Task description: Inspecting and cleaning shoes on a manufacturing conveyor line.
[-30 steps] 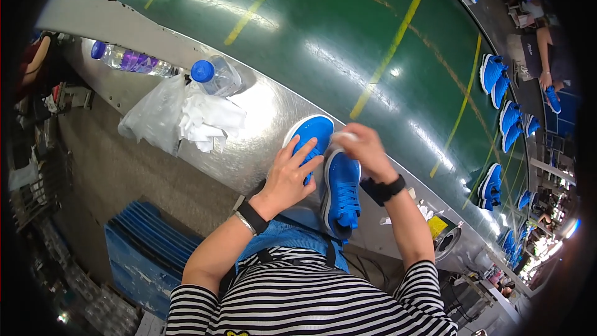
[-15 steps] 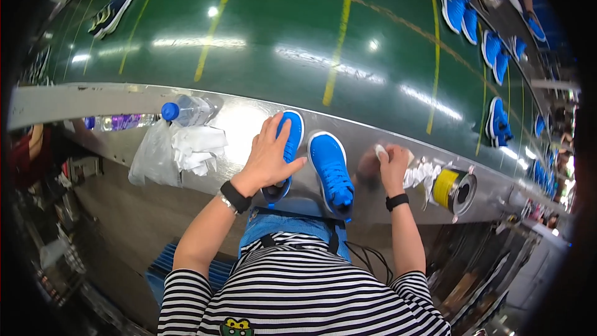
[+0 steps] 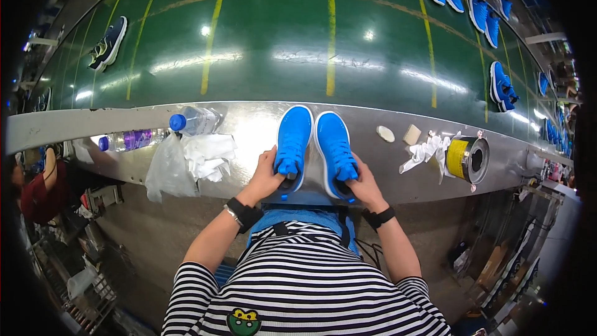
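Two blue sneakers with white soles rest side by side on the metal ledge in front of me, toes pointing away. My left hand [image 3: 265,174] is closed on the heel end of the left sneaker [image 3: 294,140], its fingers at the collar. The right sneaker [image 3: 334,149] has my right hand [image 3: 365,182] closed around its heel end, fingertips at the opening. Parts of the fingers are hidden by the shoes. To the right on the ledge lie a white oval piece [image 3: 385,134] and a cream block [image 3: 411,134], both apart from my hands.
Beyond the metal ledge [image 3: 261,112] runs a green belt [image 3: 273,31] with yellow lines, carrying several blue and dark shoes. A bottle [image 3: 202,121], crumpled white paper [image 3: 208,154] and a plastic bag [image 3: 165,165] sit left; a yellow-banded can [image 3: 459,157] and tissue [image 3: 428,150] stand right.
My right hand has left the white oval piece on the ledge and now grips the right sneaker. My left hand has slid from the left sneaker's upper to its heel. The sneakers stand closer together.
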Demonstrator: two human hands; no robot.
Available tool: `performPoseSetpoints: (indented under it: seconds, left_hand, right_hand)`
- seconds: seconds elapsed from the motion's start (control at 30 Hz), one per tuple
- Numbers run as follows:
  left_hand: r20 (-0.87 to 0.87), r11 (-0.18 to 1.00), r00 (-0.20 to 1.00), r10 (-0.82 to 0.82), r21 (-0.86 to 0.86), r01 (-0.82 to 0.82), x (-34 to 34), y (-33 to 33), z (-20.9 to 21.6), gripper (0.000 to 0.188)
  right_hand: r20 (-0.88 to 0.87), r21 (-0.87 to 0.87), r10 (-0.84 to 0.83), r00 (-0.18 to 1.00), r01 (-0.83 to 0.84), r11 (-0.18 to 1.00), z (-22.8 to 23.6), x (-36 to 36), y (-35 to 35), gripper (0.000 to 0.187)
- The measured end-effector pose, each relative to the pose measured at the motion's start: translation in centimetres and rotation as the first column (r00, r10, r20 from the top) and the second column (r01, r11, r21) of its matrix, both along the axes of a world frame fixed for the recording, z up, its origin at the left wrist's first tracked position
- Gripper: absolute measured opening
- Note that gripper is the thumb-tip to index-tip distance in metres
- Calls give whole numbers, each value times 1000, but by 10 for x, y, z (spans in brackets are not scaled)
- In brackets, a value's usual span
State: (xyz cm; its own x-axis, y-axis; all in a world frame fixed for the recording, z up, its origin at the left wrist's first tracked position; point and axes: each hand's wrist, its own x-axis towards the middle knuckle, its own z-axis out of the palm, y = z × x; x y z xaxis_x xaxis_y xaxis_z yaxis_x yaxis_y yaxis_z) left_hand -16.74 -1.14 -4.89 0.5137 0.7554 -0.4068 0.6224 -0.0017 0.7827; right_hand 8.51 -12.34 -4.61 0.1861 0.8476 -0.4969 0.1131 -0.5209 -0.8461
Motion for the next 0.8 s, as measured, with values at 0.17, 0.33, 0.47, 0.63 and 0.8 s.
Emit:
performPoseSetpoints:
  seconds: [0.17, 0.33, 0.47, 0.63, 0.8]
  left_hand:
    - [244, 758, 886, 395, -632, -164, 4, 15, 23, 30]
    - [187, 545, 834, 519, -824, -155, -6, 24, 25, 30]
    - [155, 490, 806, 572, -852, -184, 5, 25, 38, 24]
    - [124, 451, 809, 575, -872, -187, 4, 25, 40, 22]
    - [131, 472, 834, 536, -865, -168, -4, 25, 24, 28]
  right_hand:
    - [-469, -265, -415, 780, 324, 908, 20, -20, -10, 41]
    - [-598, -287, -495, 630, 408, 866, 31, -20, -9, 37]
    - [-673, -303, -516, 530, 439, 846, 25, -14, -10, 35]
    - [-704, -311, -479, 524, 379, 872, 16, -11, -6, 30]
    - [-767, -320, -456, 451, 348, 882, 7, -11, -5, 24]
